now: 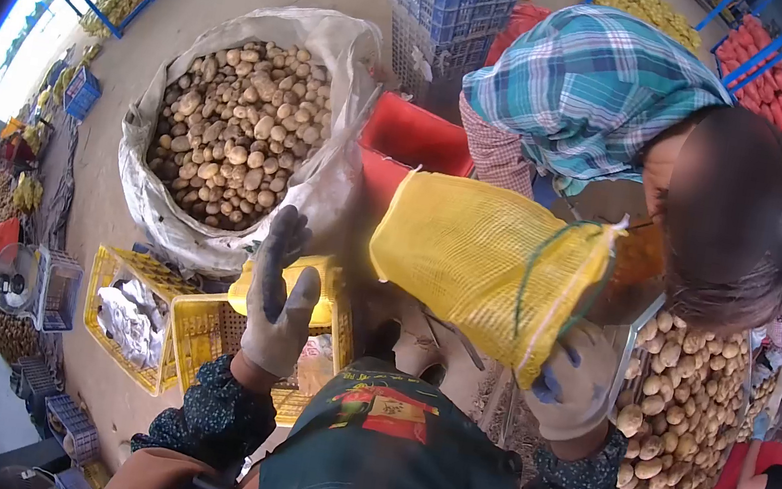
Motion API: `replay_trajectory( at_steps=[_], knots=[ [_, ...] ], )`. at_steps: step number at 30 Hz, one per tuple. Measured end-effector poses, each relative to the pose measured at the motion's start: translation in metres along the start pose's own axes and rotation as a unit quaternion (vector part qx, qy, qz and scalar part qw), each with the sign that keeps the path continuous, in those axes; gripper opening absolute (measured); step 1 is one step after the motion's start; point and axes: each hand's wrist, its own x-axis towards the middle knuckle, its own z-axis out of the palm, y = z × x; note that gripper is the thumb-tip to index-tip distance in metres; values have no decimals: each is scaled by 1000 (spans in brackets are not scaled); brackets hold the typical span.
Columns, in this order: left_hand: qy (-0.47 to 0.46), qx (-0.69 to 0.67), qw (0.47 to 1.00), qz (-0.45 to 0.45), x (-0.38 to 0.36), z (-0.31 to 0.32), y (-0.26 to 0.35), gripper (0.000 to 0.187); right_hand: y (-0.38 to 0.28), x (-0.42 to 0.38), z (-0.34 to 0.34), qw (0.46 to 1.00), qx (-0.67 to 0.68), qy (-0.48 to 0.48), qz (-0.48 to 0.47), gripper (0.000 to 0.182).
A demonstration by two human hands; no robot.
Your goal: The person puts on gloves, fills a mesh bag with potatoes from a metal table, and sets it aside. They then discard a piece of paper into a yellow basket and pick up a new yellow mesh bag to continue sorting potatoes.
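Observation:
My left hand [282,314], in a grey-and-dark work glove, is raised with its fingers apart and holds nothing. It stands before a large white sack [339,151] with its top rolled open, full of potatoes [245,127]. My right hand [574,383], gloved too, grips the lower corner of a yellow mesh bag [462,245] near its drawstring end. Stretched out sideways, the bag has a green cord [530,275] along its mouth. What is inside the bag cannot be made out. Just right of that hand lies a heap of potatoes [668,418].
A co-worker in a checked shirt [597,83] bends over close on the right. A red bin [412,136] stands behind the bag. Yellow crates [183,315] sit at my left, one holding pale cloth. Blue crates [453,1] are stacked at the back.

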Motion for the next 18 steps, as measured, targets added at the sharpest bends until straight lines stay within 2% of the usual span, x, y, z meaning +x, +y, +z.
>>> replay_trajectory(
  at_steps=[2,3,5,7,9,10,11,13,14,15,17,18],
  knots=[
    [-47,3,999,-16,-1,18,6,68,3,-18,-35,997,-70,36,6,37],
    [-56,21,998,6,-3,27,2,64,2,-25,-48,994,-95,47,4,38],
    [-124,115,985,40,-7,37,-4,68,5,-51,-58,995,-84,53,16,33],
    [-120,80,989,34,-12,56,-4,63,11,-90,-53,988,-74,-115,72,25],
    [-136,134,977,99,-15,74,2,50,12,-101,-45,941,-94,-291,147,16],
    [-156,178,959,156,-15,81,-3,49,20,-112,-36,927,-99,-316,174,20],
    [-167,171,957,162,-17,92,-3,49,29,-123,-29,913,-103,-341,201,25],
    [-218,163,945,184,-21,111,0,53,39,-133,-27,911,-101,-312,248,26],
    [-248,147,938,192,-22,120,2,64,43,-139,-24,911,-95,-285,283,26],
    [-252,149,936,195,-22,132,10,64,47,-146,-20,911,-94,-281,286,26],
    [-258,189,903,288,-19,160,29,82,53,-160,-14,938,-106,-190,269,27],
    [-266,202,886,321,-16,174,29,94,54,-164,-17,938,-105,-188,271,27]
  ],
)
